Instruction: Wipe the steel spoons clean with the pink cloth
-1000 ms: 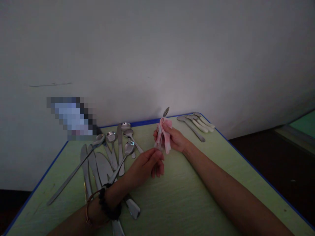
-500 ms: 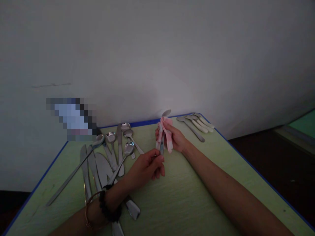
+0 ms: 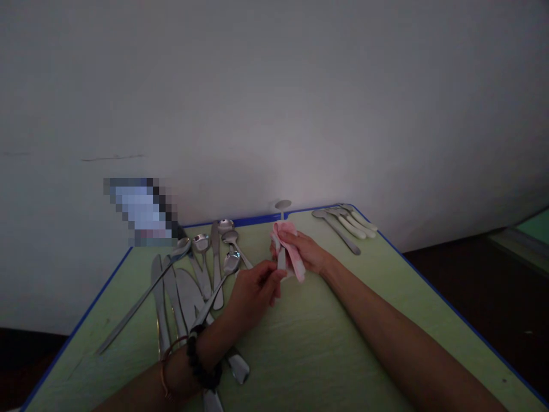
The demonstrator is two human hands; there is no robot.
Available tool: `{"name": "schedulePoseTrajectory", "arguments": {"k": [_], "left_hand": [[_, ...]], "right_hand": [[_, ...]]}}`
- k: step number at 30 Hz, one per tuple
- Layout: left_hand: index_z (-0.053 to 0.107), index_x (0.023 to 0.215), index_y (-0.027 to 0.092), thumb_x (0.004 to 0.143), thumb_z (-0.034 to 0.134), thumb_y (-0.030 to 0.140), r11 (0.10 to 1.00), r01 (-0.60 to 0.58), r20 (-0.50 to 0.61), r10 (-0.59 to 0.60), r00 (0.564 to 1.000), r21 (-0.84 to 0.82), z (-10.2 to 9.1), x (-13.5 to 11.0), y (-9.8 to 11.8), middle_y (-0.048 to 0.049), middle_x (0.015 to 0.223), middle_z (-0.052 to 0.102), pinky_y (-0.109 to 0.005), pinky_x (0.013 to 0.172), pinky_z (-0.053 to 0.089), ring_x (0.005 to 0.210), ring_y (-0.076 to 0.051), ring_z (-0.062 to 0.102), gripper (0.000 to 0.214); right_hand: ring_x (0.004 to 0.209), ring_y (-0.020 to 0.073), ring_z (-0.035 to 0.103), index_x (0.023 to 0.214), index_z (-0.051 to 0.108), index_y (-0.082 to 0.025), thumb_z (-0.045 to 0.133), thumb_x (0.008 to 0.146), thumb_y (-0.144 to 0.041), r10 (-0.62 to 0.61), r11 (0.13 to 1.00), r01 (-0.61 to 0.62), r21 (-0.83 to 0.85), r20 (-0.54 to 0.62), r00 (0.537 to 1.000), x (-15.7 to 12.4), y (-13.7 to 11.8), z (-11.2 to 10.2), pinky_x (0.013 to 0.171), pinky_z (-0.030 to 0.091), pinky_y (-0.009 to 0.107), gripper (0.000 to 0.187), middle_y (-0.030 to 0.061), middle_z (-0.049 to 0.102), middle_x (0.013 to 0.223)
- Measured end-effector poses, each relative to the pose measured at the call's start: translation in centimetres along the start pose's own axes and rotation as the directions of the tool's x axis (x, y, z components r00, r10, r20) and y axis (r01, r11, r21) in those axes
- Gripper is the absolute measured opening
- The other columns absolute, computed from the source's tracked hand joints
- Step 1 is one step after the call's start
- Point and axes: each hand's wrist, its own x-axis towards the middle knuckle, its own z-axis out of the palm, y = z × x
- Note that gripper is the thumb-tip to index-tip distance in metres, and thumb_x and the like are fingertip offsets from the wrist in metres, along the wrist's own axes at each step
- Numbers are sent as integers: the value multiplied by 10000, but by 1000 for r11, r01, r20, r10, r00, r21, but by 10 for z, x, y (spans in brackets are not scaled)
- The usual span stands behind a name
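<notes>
My left hand (image 3: 257, 289) pinches the handle end of a metal spoon (image 3: 283, 205), whose bowl points away towards the wall. Around the spoon's handle, my right hand (image 3: 306, 250) is closed on a folded pink cloth (image 3: 289, 240), with the thumb on top. One end of the cloth hangs below the fingers. Part of the spoon's neck shows above the cloth, and a short length of handle shows between the two hands. The right hand's fingertips are mostly hidden behind the cloth.
Left of my hands lie several knives (image 3: 159, 303) and spoons (image 3: 201, 243), partly under my left forearm. A metal spoon (image 3: 338, 232) and several white-handled utensils (image 3: 349, 223) lie at the right back. A blurred-out device (image 3: 141, 206) stands against the wall (image 3: 274, 103) on the green table (image 3: 334, 343).
The cloth and right hand have moved down the handle towards my left hand, so more of the spoon's neck shows. The spoon's bowl has turned. The view has shifted slightly.
</notes>
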Motion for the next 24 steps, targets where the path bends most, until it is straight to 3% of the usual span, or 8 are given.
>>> {"name": "schedulePoseTrajectory", "arguments": {"k": [10, 14, 17, 21, 24], "left_hand": [[499, 594, 188, 760, 605, 465, 999, 35, -141, -30, 989, 31, 0, 0, 3, 91, 382, 432, -193, 406, 302, 348, -77, 396, 340], [481, 596, 192, 785, 577, 437, 998, 45, -170, -39, 985, 33, -1, 0, 0, 93, 379, 425, -194, 398, 291, 345, -79, 389, 323], [474, 602, 194, 789, 576, 437, 999, 43, -178, -38, 983, 27, -2, 3, -3, 92, 390, 433, -196, 389, 282, 345, -80, 388, 323], [461, 609, 197, 835, 501, 491, 1000, 25, -204, -22, 979, 14, -3, 4, -2, 85, 390, 430, -197, 393, 295, 346, -83, 396, 373], [460, 610, 196, 875, 424, 499, 1000, 3, -199, -3, 980, 1, -3, 1, 1, 80, 390, 421, -197, 393, 303, 339, -80, 388, 403]], "right_hand": [[523, 103, 564, 738, 606, -125, 675, 681, -369, 3, 1000, -3, -8, 82, 997, -5, 1, 5, 483, 438, 197, 260, 22, 641, 621], [454, 84, 519, 710, 597, -129, 684, 670, -354, 68, 998, -65, -26, 152, 986, -8, 3, 6, 439, 426, 189, 244, -3, 611, 563], [422, 80, 519, 710, 589, -126, 693, 692, -374, 119, 993, -115, -41, 132, 984, -7, 5, 6, 422, 439, 187, 270, -8, 608, 548], [395, 80, 520, 747, 592, -130, 700, 692, -444, 106, 994, -104, -29, 107, 989, -3, 6, 2, 425, 469, 199, 337, -22, 609, 533], [383, 95, 523, 704, 579, -131, 706, 664, -512, 111, 989, -91, -118, 172, 979, -2, 5, -2, 402, 457, 205, 404, -13, 597, 490]]}}
